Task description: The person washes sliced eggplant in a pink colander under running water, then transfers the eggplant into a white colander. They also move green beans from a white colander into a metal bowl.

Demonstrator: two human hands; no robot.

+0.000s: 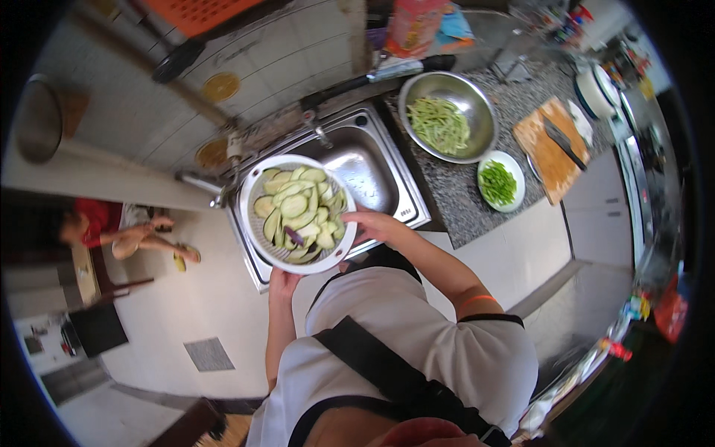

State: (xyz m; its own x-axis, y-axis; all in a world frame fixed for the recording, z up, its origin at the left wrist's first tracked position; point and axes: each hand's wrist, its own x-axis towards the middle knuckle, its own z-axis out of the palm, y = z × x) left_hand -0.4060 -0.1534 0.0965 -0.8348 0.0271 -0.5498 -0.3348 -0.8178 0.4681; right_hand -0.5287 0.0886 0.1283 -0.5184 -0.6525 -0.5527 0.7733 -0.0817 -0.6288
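Between my two hands is a white colander (257,242) heaped with sliced eggplant (294,205), pale green with dark skin edges. My left hand (284,281) grips its near rim from below. On the right side, my right hand (370,226) is closed round the rim, its thumb towards the slices. The colander is over the left part of a steel sink (365,167) and hides that part. A faucet (205,182) reaches in at the colander's left edge.
Right of the sink, a granite counter (454,201) carries a steel bowl (477,112) of green strips, a white bowl (514,160) of chopped greens and a wooden cutting board (536,138) with a dark cleaver (562,141). Another person (112,231) sits far left.
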